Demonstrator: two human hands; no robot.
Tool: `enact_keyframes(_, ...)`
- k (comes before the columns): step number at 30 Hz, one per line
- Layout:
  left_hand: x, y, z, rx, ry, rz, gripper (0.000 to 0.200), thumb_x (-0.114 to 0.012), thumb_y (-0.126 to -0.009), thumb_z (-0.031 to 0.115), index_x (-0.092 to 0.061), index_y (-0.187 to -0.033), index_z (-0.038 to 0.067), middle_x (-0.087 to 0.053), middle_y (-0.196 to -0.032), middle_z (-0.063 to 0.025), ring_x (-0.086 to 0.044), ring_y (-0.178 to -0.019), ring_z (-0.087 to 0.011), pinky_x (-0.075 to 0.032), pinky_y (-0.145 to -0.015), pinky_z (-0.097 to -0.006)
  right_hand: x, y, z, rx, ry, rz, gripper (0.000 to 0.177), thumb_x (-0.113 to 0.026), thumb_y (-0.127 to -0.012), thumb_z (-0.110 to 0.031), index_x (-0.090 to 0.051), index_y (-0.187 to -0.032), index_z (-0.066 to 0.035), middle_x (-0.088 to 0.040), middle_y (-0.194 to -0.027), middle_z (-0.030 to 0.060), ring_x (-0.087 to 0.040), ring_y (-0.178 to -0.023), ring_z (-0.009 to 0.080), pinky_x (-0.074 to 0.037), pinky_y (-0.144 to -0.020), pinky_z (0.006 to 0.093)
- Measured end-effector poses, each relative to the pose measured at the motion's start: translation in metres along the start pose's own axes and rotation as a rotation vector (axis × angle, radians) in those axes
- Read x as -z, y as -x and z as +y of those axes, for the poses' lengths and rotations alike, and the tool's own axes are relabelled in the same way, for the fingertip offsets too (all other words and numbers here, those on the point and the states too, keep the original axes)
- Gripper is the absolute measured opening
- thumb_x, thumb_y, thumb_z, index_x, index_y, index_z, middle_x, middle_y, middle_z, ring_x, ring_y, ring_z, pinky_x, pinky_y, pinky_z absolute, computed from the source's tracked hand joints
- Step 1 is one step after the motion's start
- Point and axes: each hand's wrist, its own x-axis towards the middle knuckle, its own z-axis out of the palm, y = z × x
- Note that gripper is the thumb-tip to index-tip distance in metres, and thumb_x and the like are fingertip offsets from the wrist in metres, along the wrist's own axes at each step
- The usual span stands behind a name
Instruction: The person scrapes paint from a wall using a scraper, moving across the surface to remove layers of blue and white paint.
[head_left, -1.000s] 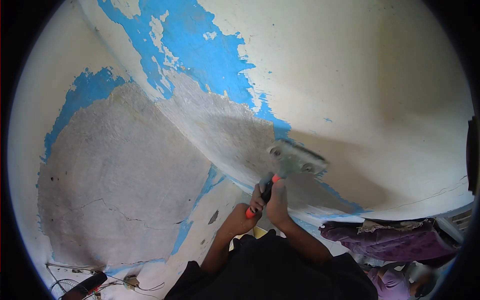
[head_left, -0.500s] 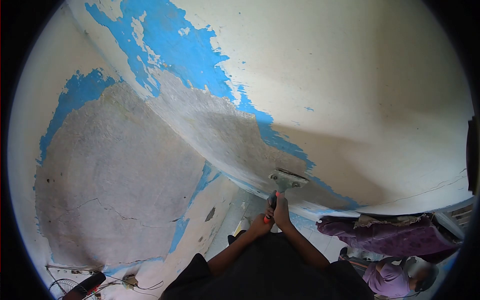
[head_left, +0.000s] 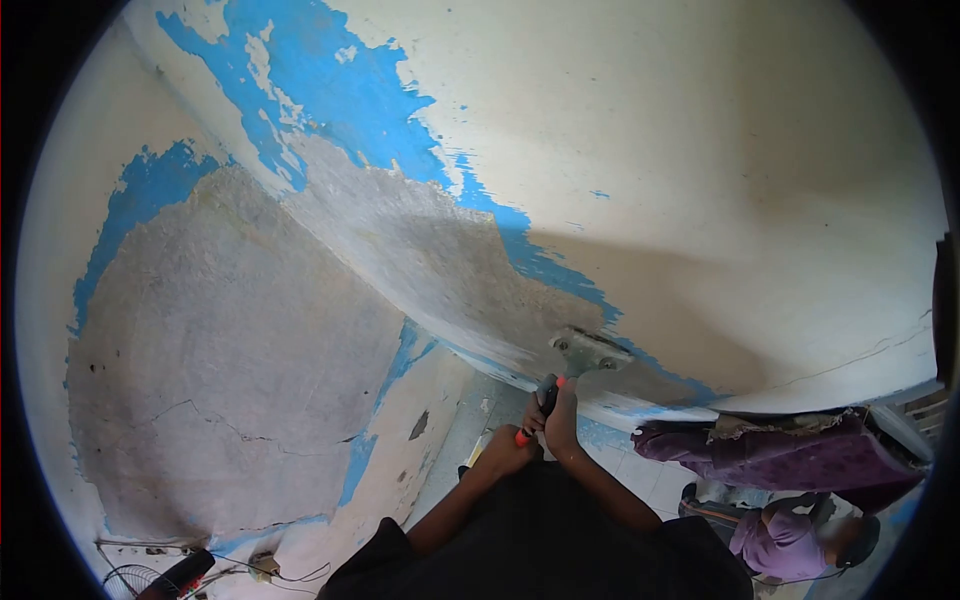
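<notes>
A scraper (head_left: 590, 352) with a wide metal blade and a black and red handle lies against the wall, its blade on the grey scraped patch beside the blue paint edge (head_left: 570, 278). My right hand (head_left: 562, 420) is wrapped round the upper part of the handle, close below the blade. Lower down, my left hand (head_left: 508, 450) closes round the handle's red end.
Bare grey plaster (head_left: 240, 340) covers much of the left wall. A purple cushioned item (head_left: 760, 447) stands at the lower right, with a person (head_left: 790, 540) in a purple top below it. A fan (head_left: 135, 580) and wires are at the lower left.
The scraper blade has shifted slightly to the right along the wall. My left hand has moved slightly left, and the wall's paint edges appear a little further left.
</notes>
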Motion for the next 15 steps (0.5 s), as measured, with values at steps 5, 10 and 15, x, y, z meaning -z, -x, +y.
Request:
enact_keyframes(5, 0.022, 0.008, 0.03, 0.028, -0.027, -0.006, 0.04, -0.061, -0.078, 0.03, -0.061, -0.072, -0.009, -0.061, -0.069, -0.0307, -0.067, -0.072, -0.0409, -0.048, -0.066, -0.0466, -0.008, -0.002, -0.007, 0.04, -0.052, -0.017, 0.066, -0.022, -0.092, -0.073, -0.036, -0.078, -0.01, -0.029, -0.05, 0.001, -0.03, -0.039, 0.0126, -0.036, -0.041, 0.0291)
enact_keyframes(10, 0.006, -0.008, -0.004, 0.014, -0.033, -0.018, 0.04, -0.06, -0.079, 0.03, -0.06, -0.072, -0.01, -0.06, -0.066, -0.0306, -0.066, -0.07, -0.0414, -0.048, -0.064, -0.0469, 0.001, -0.004, 0.011, -0.013, 0.005, 0.025, 0.066, -0.023, -0.092, -0.072, -0.036, -0.078, -0.009, -0.03, -0.05, 0.0016, -0.033, -0.039, 0.0129, -0.036, -0.039, 0.03)
enact_keyframes(15, 0.019, 0.008, 0.037, -0.049, 0.01, -0.018, 0.04, -0.059, -0.08, 0.03, -0.06, -0.072, -0.009, -0.06, -0.066, -0.0297, -0.066, -0.067, -0.0389, -0.047, -0.063, -0.0464, -0.017, 0.002, -0.031, 0.089, 0.033, -0.014, 0.065, -0.023, -0.093, -0.071, -0.035, -0.077, -0.009, -0.031, -0.05, 0.0021, -0.033, -0.039, 0.0137, -0.037, -0.039, 0.0296)
